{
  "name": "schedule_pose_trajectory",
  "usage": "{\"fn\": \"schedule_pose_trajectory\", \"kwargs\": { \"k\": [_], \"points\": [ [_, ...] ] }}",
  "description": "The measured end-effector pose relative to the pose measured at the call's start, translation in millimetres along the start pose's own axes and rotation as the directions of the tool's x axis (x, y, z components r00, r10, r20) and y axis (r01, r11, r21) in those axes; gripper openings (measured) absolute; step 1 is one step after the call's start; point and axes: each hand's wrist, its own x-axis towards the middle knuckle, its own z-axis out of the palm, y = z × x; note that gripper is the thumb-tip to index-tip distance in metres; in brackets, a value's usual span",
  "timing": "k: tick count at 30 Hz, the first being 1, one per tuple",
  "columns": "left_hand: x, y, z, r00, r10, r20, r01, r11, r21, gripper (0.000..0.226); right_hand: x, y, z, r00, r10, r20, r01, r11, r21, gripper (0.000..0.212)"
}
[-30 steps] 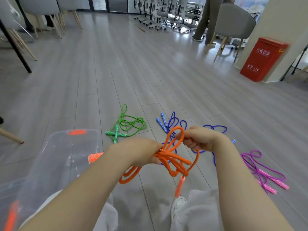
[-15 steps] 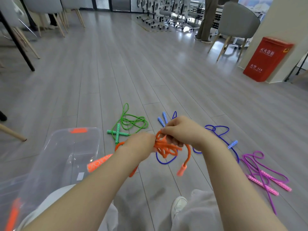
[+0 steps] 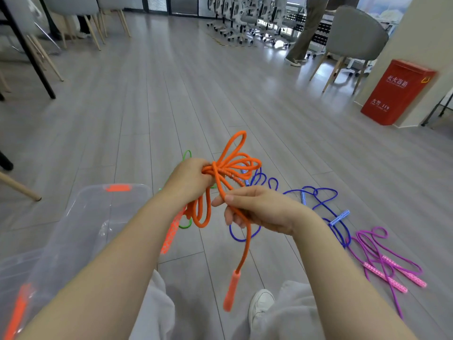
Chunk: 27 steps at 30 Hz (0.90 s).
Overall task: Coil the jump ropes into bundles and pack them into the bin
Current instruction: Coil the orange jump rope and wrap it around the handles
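While the left hand point(image 3: 190, 179) clenches the gathered loops of the orange jump rope point(image 3: 229, 168), the right hand point(image 3: 259, 208) pinches its free tail, handle dangling, so the tie-off wrap looks to be in hand. Next the tail likely needs cinching round the bundle, then dropping into the clear bin point(image 3: 81, 217) at left; blue, purple and green ropes wait on the floor.

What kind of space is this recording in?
Likely an office or lab-style open room: grey wood-plank floor, a row of white wheeled office chairs parked by the far glass wall, and a red fire-equipment box against a pillar.
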Motion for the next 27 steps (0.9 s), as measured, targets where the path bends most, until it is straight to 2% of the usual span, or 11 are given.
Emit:
{"fn": "schedule_pose_trajectory", "kwargs": {
  "k": [4, 6, 9, 13, 16, 18, 21, 24, 27],
  "points": [
    [-2.4, -8.3, -14.6, 1.0, -0.007, -0.006, 0.006, 0.984, -0.176, 0.008, 6.2, 13.0, 7.6, 0.99, 0.037, 0.137, -0.02, 0.993, -0.12, 0.026],
    [-7.0, -8.1, -18.7, 0.999, 0.024, 0.04, -0.012, 0.961, -0.275, 0.011, 10.7, 17.8, 7.6, 0.989, 0.06, 0.134, -0.045, 0.993, -0.11, 0.024],
    [-12.7, -4.6, -20.5, 0.982, 0.119, 0.147, -0.091, 0.979, -0.185, 0.006, 17.7, 22.8, 3.9, 0.997, 0.054, 0.048, -0.047, 0.987, -0.152, 0.02],
    [-19.2, 1.5, -25.4, 0.911, 0.226, 0.346, -0.247, 0.969, 0.018, 0.004, 14.5, 26.9, -13.0, 0.994, -0.02, -0.11, -0.012, 0.958, -0.286, 0.024],
    [-28.4, 9.8, -20.9, 0.841, 0.249, 0.48, -0.351, 0.926, 0.136, 0.013, 12.3, 30.9, -27.0, 0.993, -0.012, -0.117, -0.033, 0.926, -0.377, 0.022],
    [-35.5, 17.2, -14.5, 0.79, 0.252, 0.559, -0.423, 0.884, 0.199, 0.012, 13.8, 30.9, -31.3, 0.994, 0.042, -0.098, -0.073, 0.936, -0.345, 0.014],
    [-45.6, 25.6, -4.6, 0.724, 0.199, 0.66, -0.492, 0.82, 0.293, 0.017, 14.4, 27.4, -35.0, 0.996, 0.063, -0.07, -0.084, 0.928, -0.363, 0.018],
    [-52.9, 29.9, 4.5, 0.662, 0.143, 0.735, -0.497, 0.819, 0.288, 0.011, 10.9, 24.6, -38.9, 0.993, 0.024, -0.113, -0.071, 0.898, -0.435, 0.015],
    [-52.7, 31.2, 5.6, 0.625, 0.144, 0.768, -0.427, 0.886, 0.182, 0.009, 8.5, 24.5, -43.2, 0.987, 0.032, -0.159, -0.103, 0.881, -0.463, 0.014]
  ]
}}
